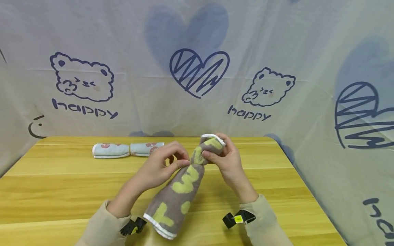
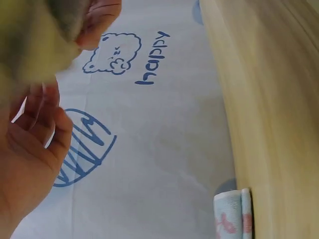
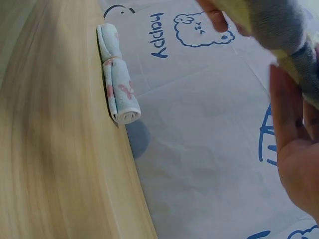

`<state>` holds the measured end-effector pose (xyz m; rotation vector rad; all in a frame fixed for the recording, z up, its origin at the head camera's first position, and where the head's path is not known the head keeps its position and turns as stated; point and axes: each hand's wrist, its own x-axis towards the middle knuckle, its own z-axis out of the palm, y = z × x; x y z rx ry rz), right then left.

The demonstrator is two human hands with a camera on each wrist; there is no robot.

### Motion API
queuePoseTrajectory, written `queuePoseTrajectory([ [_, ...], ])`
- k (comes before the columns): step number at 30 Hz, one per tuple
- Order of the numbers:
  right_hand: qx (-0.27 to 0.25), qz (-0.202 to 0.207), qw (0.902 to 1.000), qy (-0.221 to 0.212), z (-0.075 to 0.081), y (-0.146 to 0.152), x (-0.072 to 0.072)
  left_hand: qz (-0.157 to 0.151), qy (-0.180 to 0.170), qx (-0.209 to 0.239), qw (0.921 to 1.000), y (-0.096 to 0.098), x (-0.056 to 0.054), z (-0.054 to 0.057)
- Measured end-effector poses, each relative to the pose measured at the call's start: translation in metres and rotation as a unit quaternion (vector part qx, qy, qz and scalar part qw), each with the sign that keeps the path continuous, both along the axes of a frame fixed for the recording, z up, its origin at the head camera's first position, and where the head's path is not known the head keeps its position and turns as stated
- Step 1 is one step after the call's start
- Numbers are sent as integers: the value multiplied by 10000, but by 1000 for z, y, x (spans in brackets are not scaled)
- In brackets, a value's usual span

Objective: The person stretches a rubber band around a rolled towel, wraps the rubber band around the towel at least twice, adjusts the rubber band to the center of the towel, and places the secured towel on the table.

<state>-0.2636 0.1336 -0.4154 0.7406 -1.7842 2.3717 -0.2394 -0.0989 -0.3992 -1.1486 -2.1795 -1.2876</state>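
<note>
A rolled grey-brown towel (image 1: 184, 191) with yellow patterns and white edges is held up at a slant over the table, narrowed sharply near its upper end. At that narrow waist, my left hand (image 1: 163, 164) pinches with thumb and forefinger; whether a band is there I cannot tell. My right hand (image 1: 227, 160) grips the short upper end, its thumb across the front and its fingers behind. In the left wrist view the towel (image 2: 35, 45) is a blur above the left hand (image 2: 30, 149). The right wrist view shows the towel (image 3: 279, 25) over the right hand (image 3: 299, 159).
A light blue rolled towel (image 1: 112, 150) with red prints lies near the table's back edge, behind the left hand, with a thin band (image 3: 110, 59) round its middle. The wooden table (image 1: 55, 191) meets a printed white cloth (image 1: 138, 102) hanging behind it.
</note>
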Motion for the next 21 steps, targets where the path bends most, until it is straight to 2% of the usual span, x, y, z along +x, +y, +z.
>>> queuePoseTrajectory([
  [5, 353, -224, 9990, 178, 1, -3, 1, 145, 983, -131, 9950, 3, -1, 0],
  [9, 441, -424, 9978, 262, 3, -6, 3, 459, 1697, -201, 9842, 6, -1, -2],
  [12, 475, -632, 9966, 239, 5, -8, 6, 657, 2038, -171, 9767, 7, -2, -2],
  [16, 549, -904, 9940, 277, 7, -12, 9, 878, 2272, -181, 9697, 8, -1, -3],
  [21, 588, -1138, 9911, 358, 7, -14, 13, 1102, 2168, -355, 9693, 12, 0, -8],
])
